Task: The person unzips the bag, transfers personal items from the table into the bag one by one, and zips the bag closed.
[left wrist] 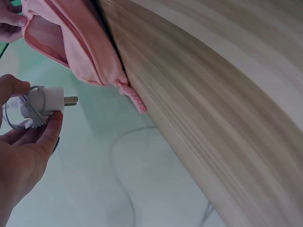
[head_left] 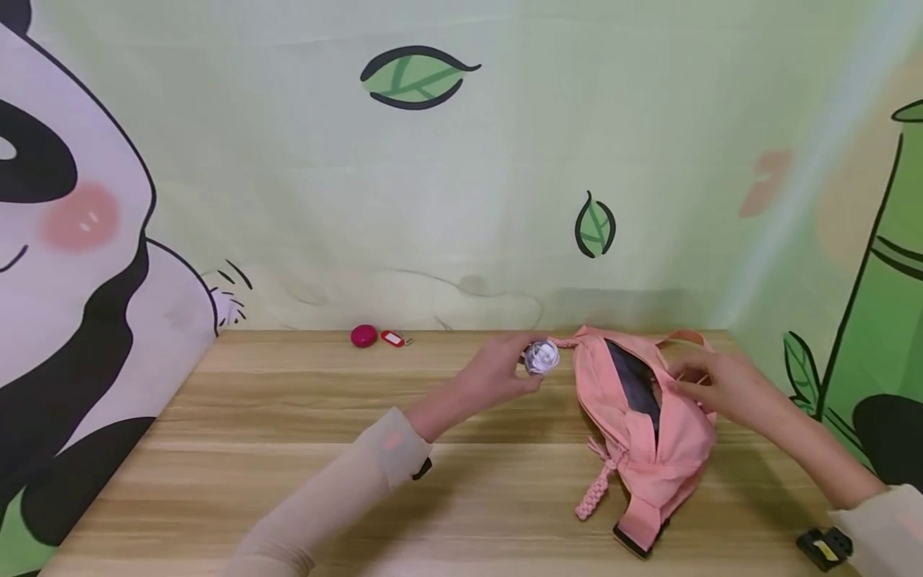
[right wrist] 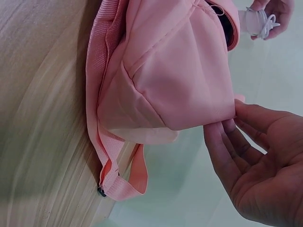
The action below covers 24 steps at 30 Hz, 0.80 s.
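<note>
A white charger (left wrist: 39,105) with its cable wound around it is gripped between the thumb and fingers of my left hand (head_left: 499,370). Its metal prongs (left wrist: 71,100) point toward the pink bag in the left wrist view. The pink bag (head_left: 681,433) lies on the table with its zipped opening (head_left: 634,381) spread, showing a dark lining. My right hand (head_left: 728,385) pinches the fabric at the bag's right edge between thumb and fingers. In the right wrist view, the right fingertips (right wrist: 227,124) hold the cloth's edge. The left hand is just left of the opening.
A round dark pink object (head_left: 364,336) and a red key tag (head_left: 392,338) lie near the table's back edge. A braided pink cord (head_left: 594,493) hangs off the bag onto the wooden table (head_left: 288,481). Behind stands a printed cloth backdrop (head_left: 469,200).
</note>
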Motion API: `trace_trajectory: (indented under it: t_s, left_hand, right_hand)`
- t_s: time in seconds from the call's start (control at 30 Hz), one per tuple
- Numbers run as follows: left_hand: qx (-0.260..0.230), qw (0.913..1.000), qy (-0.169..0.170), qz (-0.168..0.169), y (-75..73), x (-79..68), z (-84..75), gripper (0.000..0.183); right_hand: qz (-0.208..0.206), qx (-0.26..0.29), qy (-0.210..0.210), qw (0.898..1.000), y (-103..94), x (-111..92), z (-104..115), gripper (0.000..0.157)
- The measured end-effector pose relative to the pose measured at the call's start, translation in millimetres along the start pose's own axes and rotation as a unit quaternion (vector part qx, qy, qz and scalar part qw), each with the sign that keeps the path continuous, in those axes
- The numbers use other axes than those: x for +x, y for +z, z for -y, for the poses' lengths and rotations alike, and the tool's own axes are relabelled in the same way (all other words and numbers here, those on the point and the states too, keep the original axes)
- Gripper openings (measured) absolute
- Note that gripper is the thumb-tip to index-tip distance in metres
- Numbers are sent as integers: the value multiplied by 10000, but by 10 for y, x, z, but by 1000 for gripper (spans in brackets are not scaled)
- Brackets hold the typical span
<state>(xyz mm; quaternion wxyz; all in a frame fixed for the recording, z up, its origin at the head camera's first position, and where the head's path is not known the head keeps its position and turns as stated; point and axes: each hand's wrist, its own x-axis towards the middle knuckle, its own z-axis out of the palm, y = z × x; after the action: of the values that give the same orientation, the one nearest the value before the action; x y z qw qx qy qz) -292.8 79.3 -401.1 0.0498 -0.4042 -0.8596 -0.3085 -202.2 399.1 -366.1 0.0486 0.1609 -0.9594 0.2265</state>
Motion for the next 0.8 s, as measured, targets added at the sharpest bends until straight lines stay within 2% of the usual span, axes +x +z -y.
trace_trajectory:
  t_s: [0.13,0.33,0.5,0.67,0.8]
  left_hand:
    - [-126,9998,95,-128,74,57,-84,56]
    - [-218,9977,605,-189,241,187,-176,54]
    - [232,9945,1016,25,405,348,-276,50]
    - [776,9846,1550,217,598,504,-376,45]
    - [1231,9771,1719,240,737,585,-369,43]
  right_hand:
    - [-58,40,-20,10000,3,-16,-5,11]
    - [-38,46,36,10000,-4,-22,-7,11]
    - [-29,4,19,10000,-12,-14,-13,11]
    - [-87,-111,-25,9999,-14,-9,-7,8]
    - [-126,-117,-70,9998,-2,-7,-6,7]
